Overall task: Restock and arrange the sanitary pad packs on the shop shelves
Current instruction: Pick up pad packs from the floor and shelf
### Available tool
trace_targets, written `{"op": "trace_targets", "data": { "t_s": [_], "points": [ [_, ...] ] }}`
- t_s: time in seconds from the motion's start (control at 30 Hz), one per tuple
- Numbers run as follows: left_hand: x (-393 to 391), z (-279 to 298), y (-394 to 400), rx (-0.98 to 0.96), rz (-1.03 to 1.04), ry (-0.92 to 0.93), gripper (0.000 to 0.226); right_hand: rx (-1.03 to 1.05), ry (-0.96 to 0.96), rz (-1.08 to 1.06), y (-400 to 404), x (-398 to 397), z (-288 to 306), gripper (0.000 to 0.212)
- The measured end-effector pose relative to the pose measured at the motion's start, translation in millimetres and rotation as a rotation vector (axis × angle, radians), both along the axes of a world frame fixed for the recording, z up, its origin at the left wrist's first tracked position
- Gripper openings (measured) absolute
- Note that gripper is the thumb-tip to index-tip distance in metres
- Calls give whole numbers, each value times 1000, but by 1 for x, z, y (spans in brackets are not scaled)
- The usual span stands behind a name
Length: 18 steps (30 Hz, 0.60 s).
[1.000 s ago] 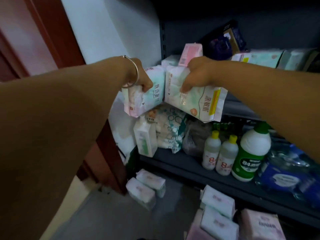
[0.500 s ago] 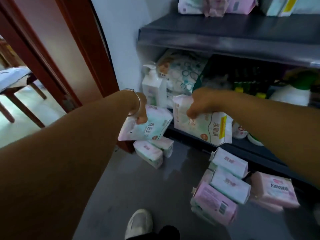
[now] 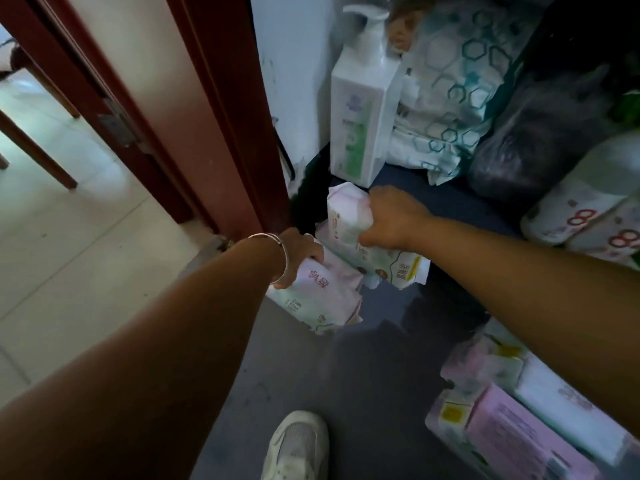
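My left hand (image 3: 300,252), with a silver bangle at the wrist, grips a pale pink and white pad pack (image 3: 320,299) low over the grey floor, beside the door frame. My right hand (image 3: 393,216) grips a white pad pack with a yellow label (image 3: 388,261) just right of it, in front of the bottom shelf edge. Both packs hang close to other pink packs lying on the floor under them, partly hidden. Several more pink and white pad packs (image 3: 512,420) lie in a heap on the floor at the lower right.
The dark bottom shelf (image 3: 446,199) holds a white pump bottle (image 3: 363,109), a hexagon-print pack (image 3: 450,81), a dark plastic bag (image 3: 540,133) and white bottles (image 3: 595,209). A red-brown door frame (image 3: 221,116) stands left. My white shoe (image 3: 298,445) is on the floor below.
Both hands have come down with their packs from the upper shelf level to just above the floor by the bottom shelf. The view has tilted down with them.
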<state>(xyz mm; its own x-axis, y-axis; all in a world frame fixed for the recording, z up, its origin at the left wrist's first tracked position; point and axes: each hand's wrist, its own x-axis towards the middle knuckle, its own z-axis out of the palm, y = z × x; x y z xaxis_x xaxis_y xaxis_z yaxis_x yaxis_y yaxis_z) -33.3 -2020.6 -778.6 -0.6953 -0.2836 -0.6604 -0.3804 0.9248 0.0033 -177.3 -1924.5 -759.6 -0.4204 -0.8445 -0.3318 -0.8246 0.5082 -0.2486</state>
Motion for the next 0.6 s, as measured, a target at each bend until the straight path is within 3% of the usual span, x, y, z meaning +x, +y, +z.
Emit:
{"op": "trace_targets", "data": {
  "t_s": [0.27, 0.43, 0.6],
  "points": [
    [17, -77, -11, -6, 99, 328, 55, -39, 97, 6, -30, 8, -41, 69],
    [19, -113, 1, -58, 358, 252, 83, 63, 106, 7, -31, 11, -65, 99],
    [13, -122, 0, 7, 422, 182, 95, 77, 137, 21, -30, 5, -69, 112]
  ]
}}
